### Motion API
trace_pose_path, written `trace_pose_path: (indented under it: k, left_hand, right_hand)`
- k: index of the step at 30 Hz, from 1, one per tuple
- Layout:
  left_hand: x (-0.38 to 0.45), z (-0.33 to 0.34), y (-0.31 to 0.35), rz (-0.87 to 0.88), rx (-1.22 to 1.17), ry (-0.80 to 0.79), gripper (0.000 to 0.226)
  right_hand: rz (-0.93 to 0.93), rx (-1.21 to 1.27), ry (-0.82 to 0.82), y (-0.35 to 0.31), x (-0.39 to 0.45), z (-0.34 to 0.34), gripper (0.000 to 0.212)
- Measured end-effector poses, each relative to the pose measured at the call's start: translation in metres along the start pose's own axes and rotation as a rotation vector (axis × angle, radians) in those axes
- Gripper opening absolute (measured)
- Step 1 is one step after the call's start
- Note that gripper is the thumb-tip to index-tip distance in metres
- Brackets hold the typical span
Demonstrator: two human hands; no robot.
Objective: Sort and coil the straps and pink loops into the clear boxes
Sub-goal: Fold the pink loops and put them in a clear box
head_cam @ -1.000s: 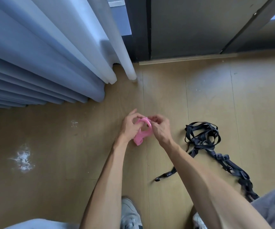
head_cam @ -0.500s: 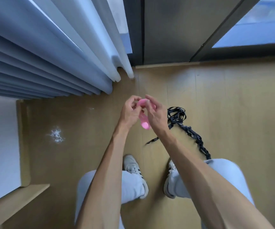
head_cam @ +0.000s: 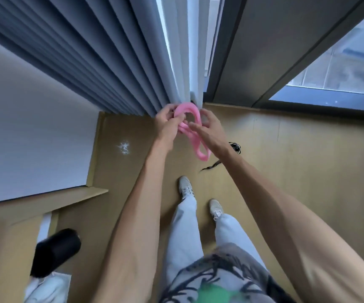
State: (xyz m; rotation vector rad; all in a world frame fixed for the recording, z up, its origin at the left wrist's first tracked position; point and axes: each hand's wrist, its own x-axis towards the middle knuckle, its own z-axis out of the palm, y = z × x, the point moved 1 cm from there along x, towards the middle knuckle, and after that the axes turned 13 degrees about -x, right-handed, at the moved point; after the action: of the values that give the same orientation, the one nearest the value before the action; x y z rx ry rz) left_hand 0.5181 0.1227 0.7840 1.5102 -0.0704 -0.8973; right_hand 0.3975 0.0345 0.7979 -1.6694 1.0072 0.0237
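I stand over the wooden floor and hold a pink loop [head_cam: 193, 130] up in front of me with both hands. My left hand [head_cam: 168, 123] grips its coiled upper part with curled fingers. My right hand [head_cam: 209, 125] pinches the other side, and a pink tail hangs down below it. A tangle of black straps [head_cam: 234, 147] lies on the floor far below, mostly hidden behind my right forearm, with one loose black end [head_cam: 210, 166] trailing out. No clear box is in view.
Grey and white curtains [head_cam: 111, 62] hang at the left, beside a dark window frame [head_cam: 242, 51]. A white wall and a wooden ledge [head_cam: 45, 200] stand at the left. A dark blurred object [head_cam: 54, 250] sits at the lower left. My feet [head_cam: 185, 186] are on the floor [head_cam: 307, 160].
I have risen from a crouch to standing, so the floor and the black straps now look far away. Both hands lifted the pink loop with them, and it now hangs longer.
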Motion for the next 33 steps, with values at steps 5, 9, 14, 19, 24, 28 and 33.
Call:
trace_pose_path:
  k: [5,9,14,19,24,28,33]
  left_hand:
    - [-0.089,-0.054,0.008,0.053,-0.052,0.189,0.02]
    - [-0.18,-0.111,-0.012,0.123,-0.081,0.388,0.02]
    - [-0.305,-0.211,-0.03,0.154,-0.09,0.582,0.018]
    - [-0.391,-0.32,-0.03,0.189,-0.082,0.768,0.018]
    - [-0.473,-0.452,-0.044,0.238,0.033,0.986,0.018]
    - [-0.524,-0.545,-0.059,0.228,-0.012,1.12,0.019]
    - [-0.566,-0.624,-0.069,0.209,-0.048,1.124,0.031]
  right_hand:
    - [-0.075,-0.243,-0.187,-0.01,-0.078,0.044,0.029]
    - [-0.236,-0.388,-0.28,-0.013,-0.148,0.089,0.03]
    - [-0.447,-0.665,-0.405,-0.028,-0.236,0.175,0.047]
    - [-0.816,-1.036,-0.261,-0.061,-0.308,0.29,0.047]
    - [-0.969,-1.014,-0.285,-0.098,-0.378,0.419,0.034]
    - [-1.079,-0.968,-0.326,-0.116,-0.433,0.512,0.042]
    - [-1.107,-0.928,-0.457,-0.129,-0.474,0.591,0.046]
